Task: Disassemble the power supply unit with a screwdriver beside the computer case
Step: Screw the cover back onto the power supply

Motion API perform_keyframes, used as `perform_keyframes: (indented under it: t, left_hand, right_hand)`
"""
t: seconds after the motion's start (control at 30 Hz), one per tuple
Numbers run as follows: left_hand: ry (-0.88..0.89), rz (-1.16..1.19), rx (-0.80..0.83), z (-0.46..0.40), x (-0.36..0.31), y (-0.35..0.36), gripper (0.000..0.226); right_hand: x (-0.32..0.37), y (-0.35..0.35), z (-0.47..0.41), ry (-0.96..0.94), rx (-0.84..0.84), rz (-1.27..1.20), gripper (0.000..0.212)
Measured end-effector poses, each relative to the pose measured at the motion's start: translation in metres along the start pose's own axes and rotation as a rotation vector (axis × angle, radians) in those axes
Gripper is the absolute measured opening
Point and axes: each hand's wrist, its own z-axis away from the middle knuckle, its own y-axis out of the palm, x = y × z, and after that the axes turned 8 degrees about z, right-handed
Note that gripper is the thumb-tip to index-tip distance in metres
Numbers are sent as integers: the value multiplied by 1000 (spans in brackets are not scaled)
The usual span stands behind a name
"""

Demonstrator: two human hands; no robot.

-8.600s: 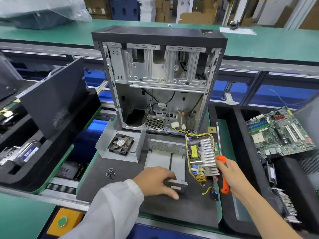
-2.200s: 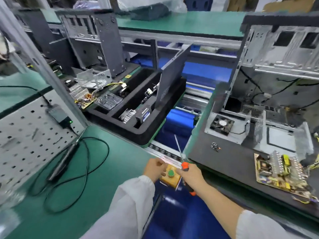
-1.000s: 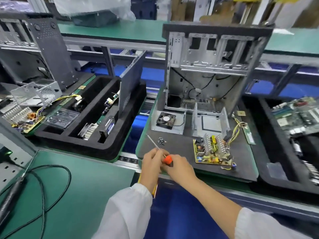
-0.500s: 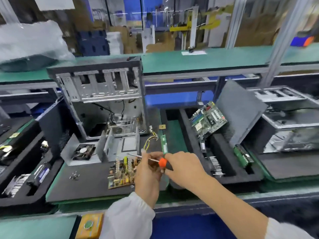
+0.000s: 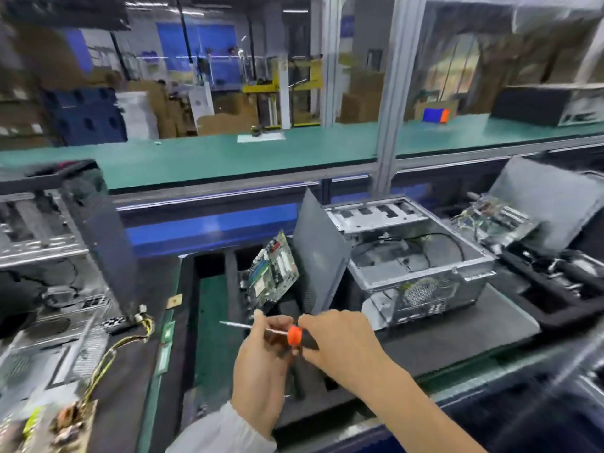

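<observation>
Holding the screwdriver [image 5: 261, 329] crosswise in front of me with both hands — my right hand [image 5: 340, 344] is wrapped round the orange-and-black handle, and my left hand [image 5: 261, 367] has its fingertips pinched on the metal shaft, tip pointing left. It's all hovering over a black foam tray [image 5: 209, 380] with a green motherboard [image 5: 271, 273] leaning inside it. The power supply board [image 5: 55, 426] is way off at the bottom left corner on the dark mat, its yellow wires [image 5: 111, 354] trailing up toward the upright computer case [image 5: 65, 243] at the left edge. To my right there's another case [image 5: 415, 263] lying open on its side — things are pretty blurry though.
</observation>
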Motion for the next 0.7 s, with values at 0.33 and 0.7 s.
perform_keyframes:
  t: [0.33, 0.7]
  left_hand:
    - [-125, -109, 243, -46, 42, 81, 48]
    - [-324, -224, 410, -96, 92, 165, 37]
  right_hand:
    - [-103, 8, 6, 203, 5, -18, 24]
    - [-203, 15, 17, 410, 16, -36, 31]
